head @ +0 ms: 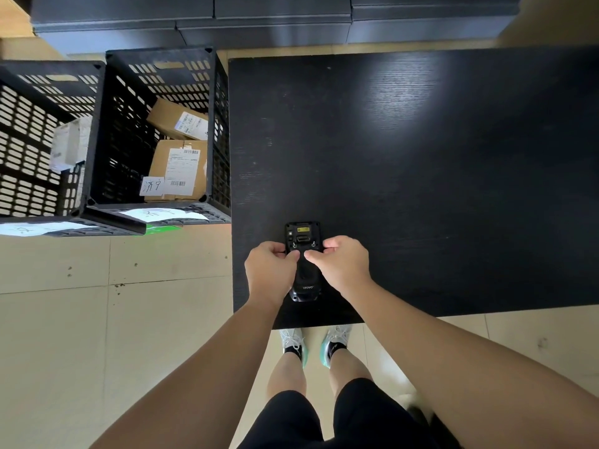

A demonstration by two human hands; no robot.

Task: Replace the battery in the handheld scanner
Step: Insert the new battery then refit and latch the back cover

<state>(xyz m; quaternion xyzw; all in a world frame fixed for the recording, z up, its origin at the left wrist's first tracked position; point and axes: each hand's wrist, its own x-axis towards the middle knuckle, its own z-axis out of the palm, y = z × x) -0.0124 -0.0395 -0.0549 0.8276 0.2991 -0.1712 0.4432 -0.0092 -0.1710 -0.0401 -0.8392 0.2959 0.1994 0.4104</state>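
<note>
Two bare forearms reach forward from the bottom of the view, above black shorts and a pair of light sneakers [316, 343] standing on the tiled floor [97, 319]. The left hand [270, 273] and the right hand [343, 265] both grasp the handheld scanner [303, 254] — each wraps one side of its body, thumbs pressed onto its back near the middle. The scanner lies back-up on the black table [421, 173], close to the near edge and toward the near left corner, with its label end pointing away from the person and the branded end toward them. Two small latches and a yellow sticker show on the exposed far part. Left of the table, on the floor, stand two black slotted crates [107, 124] — the nearer-to-table one holds labelled cardboard parcels [178, 163].
</note>
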